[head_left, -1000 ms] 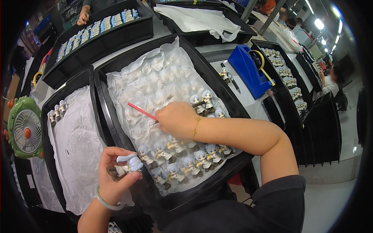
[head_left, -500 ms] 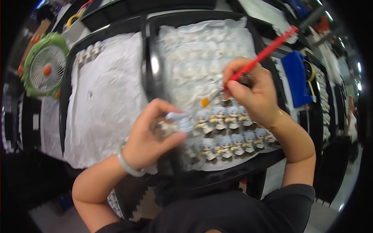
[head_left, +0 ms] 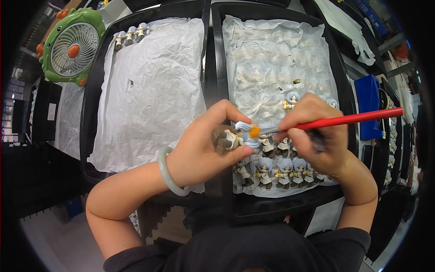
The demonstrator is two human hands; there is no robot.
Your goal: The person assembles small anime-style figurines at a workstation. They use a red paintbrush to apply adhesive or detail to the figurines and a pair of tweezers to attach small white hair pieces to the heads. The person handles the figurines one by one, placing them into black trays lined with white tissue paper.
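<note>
My left hand (head_left: 204,147) grips a small figurine (head_left: 238,136) with pale blue hair, holding it on its side above the gap between two black trays. My right hand (head_left: 312,131) holds a red-handled paintbrush (head_left: 349,120); its orange-tipped bristles touch the figurine's head. Below my hands, several finished figurines (head_left: 276,170) with grey-blue hair stand in rows on the paper of the right tray (head_left: 337,68). A pale green bangle sits on my left wrist.
The left tray (head_left: 90,104) is lined with crumpled white paper and holds three small figurines (head_left: 129,34) at its far corner. A green desk fan (head_left: 72,45) stands at the upper left. A blue box (head_left: 369,106) and more trays lie to the right.
The view has tilted down and closer. My left hand has turned the figurine toward the brush, and the brush tip now touches its head.
</note>
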